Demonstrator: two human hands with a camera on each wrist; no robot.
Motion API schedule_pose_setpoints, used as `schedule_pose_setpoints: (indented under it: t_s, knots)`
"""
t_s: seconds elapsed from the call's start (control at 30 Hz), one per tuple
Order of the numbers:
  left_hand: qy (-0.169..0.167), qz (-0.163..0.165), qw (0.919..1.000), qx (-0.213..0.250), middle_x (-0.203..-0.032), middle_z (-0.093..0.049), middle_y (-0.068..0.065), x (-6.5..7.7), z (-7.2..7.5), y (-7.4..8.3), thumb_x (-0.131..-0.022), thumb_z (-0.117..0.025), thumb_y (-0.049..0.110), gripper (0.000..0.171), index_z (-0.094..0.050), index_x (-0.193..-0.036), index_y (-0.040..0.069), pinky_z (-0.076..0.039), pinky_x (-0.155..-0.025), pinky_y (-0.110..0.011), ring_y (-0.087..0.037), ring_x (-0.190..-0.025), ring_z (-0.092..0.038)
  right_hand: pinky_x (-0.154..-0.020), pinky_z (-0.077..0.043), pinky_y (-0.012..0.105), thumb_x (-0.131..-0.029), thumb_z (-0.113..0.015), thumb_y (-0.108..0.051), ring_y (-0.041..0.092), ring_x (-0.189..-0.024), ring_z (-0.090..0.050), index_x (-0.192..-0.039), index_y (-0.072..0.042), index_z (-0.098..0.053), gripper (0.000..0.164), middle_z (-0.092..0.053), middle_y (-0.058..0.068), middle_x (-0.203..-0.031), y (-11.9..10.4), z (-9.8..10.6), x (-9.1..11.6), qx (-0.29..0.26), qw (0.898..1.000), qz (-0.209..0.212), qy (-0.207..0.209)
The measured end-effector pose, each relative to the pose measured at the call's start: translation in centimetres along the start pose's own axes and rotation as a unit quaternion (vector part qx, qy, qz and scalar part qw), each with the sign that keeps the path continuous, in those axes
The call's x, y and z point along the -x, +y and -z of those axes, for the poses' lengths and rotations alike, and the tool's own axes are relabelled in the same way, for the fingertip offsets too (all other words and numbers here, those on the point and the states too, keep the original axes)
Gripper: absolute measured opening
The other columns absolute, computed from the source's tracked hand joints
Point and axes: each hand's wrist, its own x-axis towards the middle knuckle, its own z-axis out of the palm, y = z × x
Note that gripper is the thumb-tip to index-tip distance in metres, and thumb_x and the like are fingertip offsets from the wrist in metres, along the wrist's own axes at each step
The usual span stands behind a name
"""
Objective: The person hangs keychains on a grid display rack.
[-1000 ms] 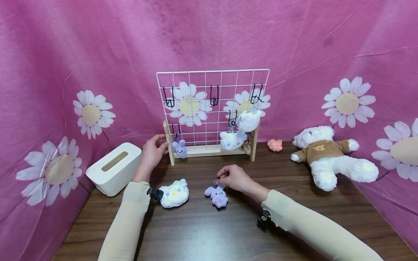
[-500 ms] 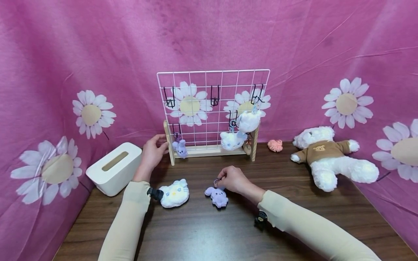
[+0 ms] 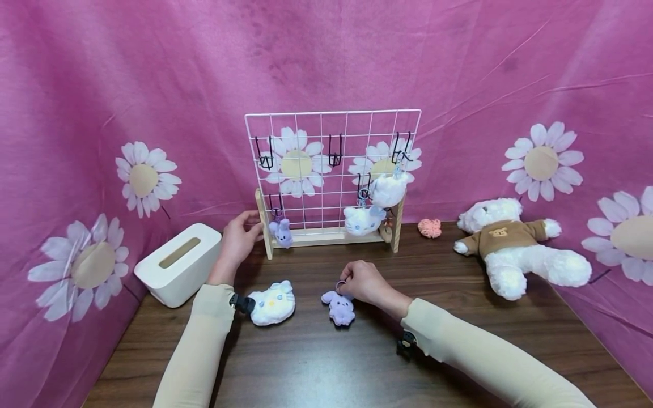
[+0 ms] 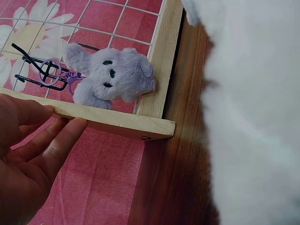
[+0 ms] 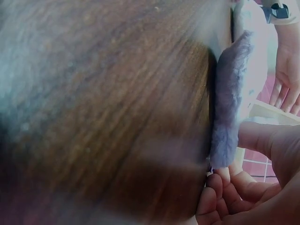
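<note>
My left hand [image 3: 240,238] pinches the left wooden upright [image 4: 117,119] of a white wire grid rack [image 3: 321,141], thumb on one side and fingertips on the other. Beside it hangs a lilac plush bunny keychain [image 4: 115,72], its ring on a black hook [image 4: 44,70]. At mid-table my right hand [image 3: 366,281] pinches the metal ring [image 3: 340,286] of a second lilac bunny keychain [image 3: 340,310], whose body lies on the tabletop. The right wrist view shows this bunny [image 5: 232,93] edge-on. A white plush cat-head charm [image 3: 272,303] lies near my left wrist.
Two white plush charms, one lower [image 3: 364,220] and one higher [image 3: 389,190], hang at the rack's right. A white tissue box [image 3: 178,263] stands left. A coral scrunchie-like item [image 3: 429,228] and white teddy bear [image 3: 510,243] lie right. A pink curtain [image 3: 459,68] stands behind.
The right hand and the pinched ring have shifted very slightly, and the bunny has turned a little on the table. My left hand has kept its place on the upright.
</note>
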Motion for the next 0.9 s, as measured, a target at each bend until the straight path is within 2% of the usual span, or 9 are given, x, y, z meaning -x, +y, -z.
schedule_pose_setpoints:
  t_s: [0.1,0.2,0.37,0.43,0.67,0.9]
  knots:
    - [0.000,-0.003,1.0000,0.001,-0.138,-0.073,-0.030,0.0,0.0,-0.1,-0.114,-0.064,0.009,0.038,-0.064,-0.151,-0.002,-0.075,-0.093,-0.034,-0.041,-0.119,-0.077,-0.065,-0.058,0.024,-0.076,-0.096,-0.028,0.008,-0.070,-0.066,-0.082,-0.028,-0.075,0.022,-0.070,-0.013,-0.072,0.1,0.0,0.1,-0.003,1.000,0.014,0.009]
    - [0.000,-0.004,1.0000,0.001,-0.138,-0.072,-0.030,-0.1,0.0,-0.2,-0.114,-0.064,0.009,0.039,-0.065,-0.151,-0.002,-0.075,-0.094,-0.034,-0.041,-0.119,-0.077,-0.062,-0.054,0.022,-0.079,-0.095,-0.025,0.007,-0.070,-0.064,-0.085,-0.024,-0.078,0.018,-0.069,-0.011,-0.073,-0.7,0.6,0.8,-0.003,0.999,0.029,0.016]
    - [-0.001,-0.001,1.0000,-0.003,-0.138,-0.073,-0.029,-0.1,0.0,-0.1,-0.114,-0.064,0.010,0.039,-0.064,-0.151,-0.002,-0.075,-0.092,-0.032,-0.040,-0.120,-0.077,-0.065,-0.055,0.025,-0.083,-0.094,-0.017,0.012,-0.076,-0.064,-0.087,-0.014,-0.082,0.014,-0.073,-0.004,-0.077,-4.2,3.1,3.5,-0.026,0.999,0.032,0.007]
    - [-0.001,-0.001,1.0000,-0.005,-0.138,-0.073,-0.028,-0.1,0.0,-0.1,-0.114,-0.064,0.010,0.039,-0.064,-0.151,-0.002,-0.075,-0.091,-0.031,-0.040,-0.120,-0.077,-0.069,-0.057,0.026,-0.083,-0.094,-0.013,0.012,-0.078,-0.066,-0.087,-0.012,-0.083,0.012,-0.075,-0.004,-0.078,-5.5,3.9,4.4,-0.034,0.999,0.020,0.005]
    - [0.001,-0.004,1.0000,-0.002,-0.138,-0.072,-0.029,0.0,0.0,0.0,-0.114,-0.064,0.009,0.039,-0.064,-0.151,-0.002,-0.075,-0.095,-0.040,-0.043,-0.120,-0.077,-0.072,-0.057,0.024,-0.085,-0.092,-0.009,0.008,-0.078,-0.064,-0.084,-0.014,-0.083,0.010,-0.076,-0.006,-0.076,-5.9,4.3,4.6,-0.028,1.000,0.008,0.003]
    - [0.000,-0.002,1.0000,-0.006,-0.140,-0.071,-0.030,0.1,0.1,0.1,-0.114,-0.064,0.010,0.040,-0.064,-0.152,-0.002,-0.074,-0.098,-0.041,-0.044,-0.121,-0.077,-0.068,-0.054,0.021,-0.091,-0.086,-0.006,0.008,-0.076,-0.063,-0.085,-0.011,-0.082,0.008,-0.078,-0.004,-0.078,-5.5,4.6,4.5,-0.062,0.998,0.007,-0.017]
